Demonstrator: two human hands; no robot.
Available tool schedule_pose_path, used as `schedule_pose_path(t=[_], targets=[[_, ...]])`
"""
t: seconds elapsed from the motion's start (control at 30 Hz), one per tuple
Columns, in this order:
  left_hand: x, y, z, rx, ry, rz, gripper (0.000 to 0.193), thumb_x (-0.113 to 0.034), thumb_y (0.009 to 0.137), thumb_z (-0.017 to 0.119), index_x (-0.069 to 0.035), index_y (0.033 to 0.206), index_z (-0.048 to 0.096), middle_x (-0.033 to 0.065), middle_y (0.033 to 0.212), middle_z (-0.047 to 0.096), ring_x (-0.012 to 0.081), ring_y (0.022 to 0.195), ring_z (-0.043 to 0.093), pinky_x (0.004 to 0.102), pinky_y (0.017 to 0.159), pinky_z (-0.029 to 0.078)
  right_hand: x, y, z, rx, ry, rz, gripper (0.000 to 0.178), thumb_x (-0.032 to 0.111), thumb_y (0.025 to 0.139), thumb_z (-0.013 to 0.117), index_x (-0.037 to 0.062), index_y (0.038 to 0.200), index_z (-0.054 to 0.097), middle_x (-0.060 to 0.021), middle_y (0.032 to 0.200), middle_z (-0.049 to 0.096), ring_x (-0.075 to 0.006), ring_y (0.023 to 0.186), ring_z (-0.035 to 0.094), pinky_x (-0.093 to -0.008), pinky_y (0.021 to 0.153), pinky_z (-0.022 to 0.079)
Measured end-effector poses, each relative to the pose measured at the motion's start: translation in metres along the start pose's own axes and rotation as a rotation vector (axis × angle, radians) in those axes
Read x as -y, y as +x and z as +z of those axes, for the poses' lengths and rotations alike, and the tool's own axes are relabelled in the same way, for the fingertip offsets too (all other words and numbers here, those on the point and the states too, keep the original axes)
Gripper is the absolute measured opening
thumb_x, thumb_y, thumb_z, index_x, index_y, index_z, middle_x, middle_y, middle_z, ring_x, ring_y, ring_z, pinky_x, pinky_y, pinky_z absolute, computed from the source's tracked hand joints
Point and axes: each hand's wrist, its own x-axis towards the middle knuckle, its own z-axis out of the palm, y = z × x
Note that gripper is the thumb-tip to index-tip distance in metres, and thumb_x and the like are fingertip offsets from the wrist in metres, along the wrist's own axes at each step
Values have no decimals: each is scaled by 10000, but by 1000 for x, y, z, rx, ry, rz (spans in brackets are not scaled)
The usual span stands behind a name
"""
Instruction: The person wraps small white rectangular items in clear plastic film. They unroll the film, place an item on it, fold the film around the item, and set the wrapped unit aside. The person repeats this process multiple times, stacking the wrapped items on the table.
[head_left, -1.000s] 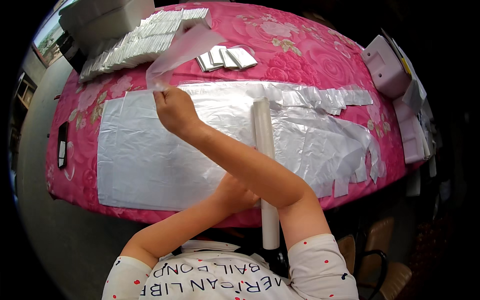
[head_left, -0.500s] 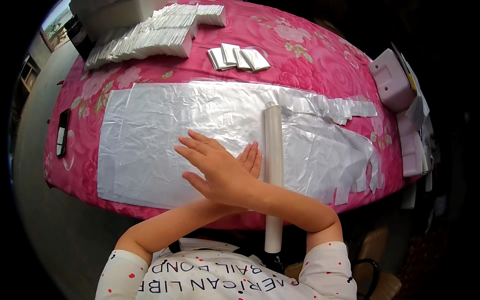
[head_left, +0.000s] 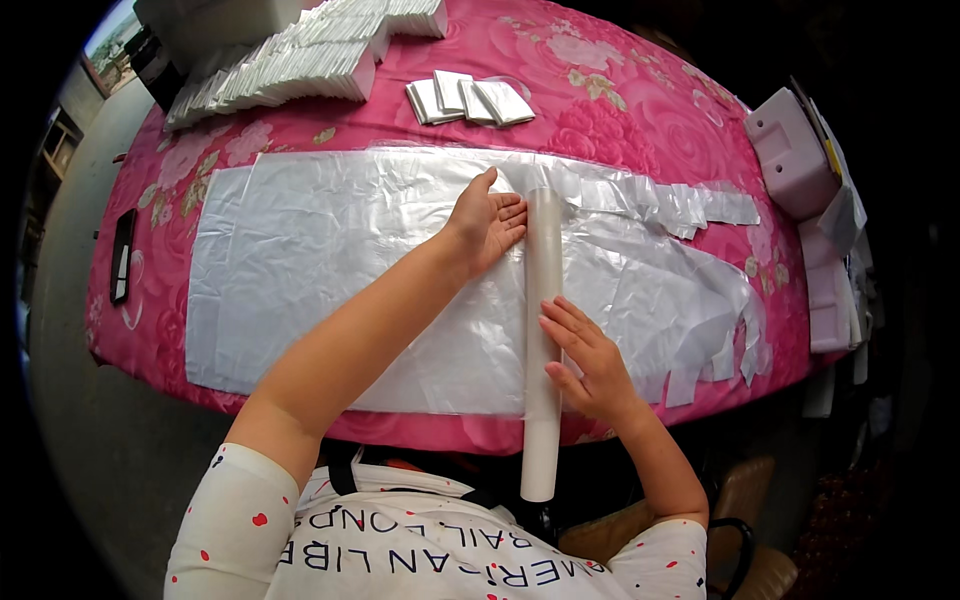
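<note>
A long pale tube (head_left: 543,290) lies across a stack of clear, crinkled plastic sheets (head_left: 340,270), its near end sticking out past the table edge. My left hand (head_left: 487,225) is at the tube's far part, palm turned toward it, fingertips at its left side; nothing is gripped. On the right side, lower down, my right hand (head_left: 592,362) has its fingers stretched out, the tips at the tube's surface. Right of the tube, the sheets end in loose plastic strips (head_left: 690,208) and a ragged edge.
A pink flowered cloth (head_left: 640,110) covers the table. Several folded packets (head_left: 470,100) lie beyond the sheets, and a long row of similar packets (head_left: 290,75) stands at the far left. A phone (head_left: 123,257) rests by the left edge. White foam boxes (head_left: 790,160) stand at the right.
My crossed arms have come apart. My left hand has moved up to the tube's far part, and my right hand has swung over to the tube's right side.
</note>
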Motion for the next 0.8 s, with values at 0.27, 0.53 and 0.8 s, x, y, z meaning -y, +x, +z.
schedule_pose_path(t=[0.27, 0.53, 0.8], targets=[[-28, -47, -32, -107, 409, 276, 397, -294, 937, 435, 43, 1144, 469, 152, 1182, 513, 222, 1121, 499, 320, 956, 405, 9, 19, 14, 183, -107, -114, 509, 355, 849, 505, 54, 1259, 486, -114, 1342, 442, -294, 1311, 312, -437, 1081, 207], [-91, -167, -120, -189, 580, 466, 398, -290, 949, 381, 22, 1180, 466, 144, 1162, 552, 200, 1060, 542, 310, 907, 434, 125, 100, 125, 686, 392, -539, 581, 438, 905, 413, -40, 1229, 473, -206, 1262, 484, -339, 1268, 346, -430, 1042, 280], [-76, -297, -209, -362, 658, 541, 411, -296, 953, 379, 31, 1185, 468, 146, 1135, 564, 177, 982, 566, 287, 855, 447, 97, 124, 91, 226, 345, -446, 379, 249, 853, 543, 47, 1174, 546, -128, 1211, 543, -301, 1164, 470, -396, 962, 377]])
